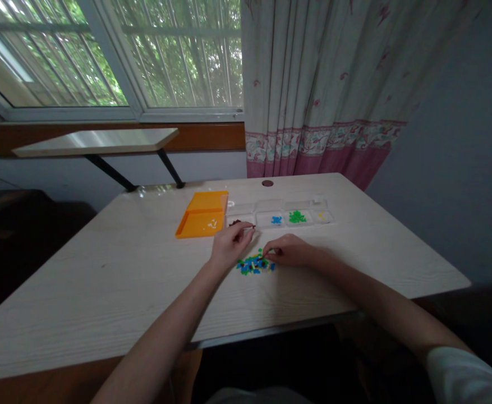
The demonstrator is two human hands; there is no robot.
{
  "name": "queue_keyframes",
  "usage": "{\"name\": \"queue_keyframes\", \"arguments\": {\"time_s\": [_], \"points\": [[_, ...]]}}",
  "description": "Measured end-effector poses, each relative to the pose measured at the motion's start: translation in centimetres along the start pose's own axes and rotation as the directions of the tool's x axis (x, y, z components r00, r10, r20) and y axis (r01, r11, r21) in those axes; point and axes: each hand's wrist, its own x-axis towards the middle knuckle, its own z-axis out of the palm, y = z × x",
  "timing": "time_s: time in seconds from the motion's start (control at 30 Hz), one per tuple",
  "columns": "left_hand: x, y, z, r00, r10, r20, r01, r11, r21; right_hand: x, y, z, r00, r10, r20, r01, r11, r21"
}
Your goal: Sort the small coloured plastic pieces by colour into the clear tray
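Observation:
My left hand is held in a pinch, with a small dark brown piece at its fingertips. It is in front of a clear plastic box holding brown pieces, which it partly covers. My right hand has its thumb and forefinger closed at the edge of a mixed pile of small blue, green, yellow and brown pieces. What those fingertips hold, if anything, is too small to make out. Further clear boxes with lids up hold blue pieces, green pieces and a few yellow pieces.
An open orange case with several white pieces in it lies left of the clear boxes. The wooden table has a round brown cap near its back edge. A raised shelf stands at the back left, below the window.

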Motion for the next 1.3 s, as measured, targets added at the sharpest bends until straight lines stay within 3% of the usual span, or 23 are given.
{"name": "queue_keyframes", "arguments": {"time_s": [0.5, 0.67, 0.93, 1.07, 1.2, 1.3], "points": [[0.1, 0.2, -0.3, 1.000, 0.002, -0.002, -0.002, 1.000, -0.006, -0.3, -0.2, -2.0, 0.989, 0.063, 0.135, -0.087, 0.979, 0.182], [0.2, 0.3, -0.5, 1.000, -0.007, 0.002, 0.007, 1.000, -0.005, -0.4, -0.1, -2.4, 0.982, 0.127, 0.142, -0.149, 0.977, 0.152], [0.1, -0.1, -0.3, 1.000, -0.019, -0.009, 0.019, 1.000, -0.001, -0.4, 0.1, -2.3, 0.977, 0.120, 0.174, -0.144, 0.980, 0.134], [0.5, -1.0, -0.1, 0.991, -0.122, -0.056, 0.125, 0.990, 0.059, -0.3, 0.1, -2.3, 0.977, 0.105, 0.185, -0.131, 0.983, 0.130], [1.1, -2.3, -0.5, 0.948, -0.283, -0.146, 0.304, 0.941, 0.147, -0.3, -0.1, -2.2, 0.979, 0.117, 0.167, -0.138, 0.983, 0.123], [1.4, -3.0, -0.9, 0.921, -0.343, -0.184, 0.374, 0.912, 0.171, -0.3, 0.0, -2.1, 0.980, 0.143, 0.136, -0.161, 0.978, 0.134]]}}
